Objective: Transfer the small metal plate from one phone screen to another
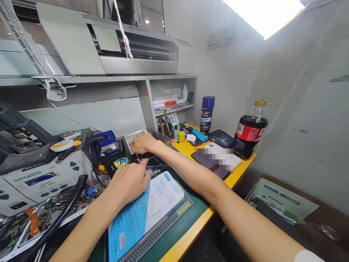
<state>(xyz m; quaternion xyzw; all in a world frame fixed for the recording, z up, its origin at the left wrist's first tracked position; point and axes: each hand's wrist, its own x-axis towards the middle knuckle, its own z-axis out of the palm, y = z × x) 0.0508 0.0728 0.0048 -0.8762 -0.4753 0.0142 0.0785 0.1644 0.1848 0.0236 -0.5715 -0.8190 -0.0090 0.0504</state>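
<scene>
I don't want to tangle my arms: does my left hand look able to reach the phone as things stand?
Probably not directly: the right forearm stretches between the left hand and the phone, seemingly blocking the straight way.

Head camera: worn on the person's head, above the near edge of the tabletop (188, 242), looking forward and down.
Forearms: they enter from the bottom left and bottom right, close to the lens, and lead to the left hand (131, 182) and right hand (143, 143) near the middle.
Shelf (169, 77): farther off, across the upper left.
Wall (297, 112): bounds the right side.
Ceiling-side light (264, 16): cut by the top edge.
</scene>
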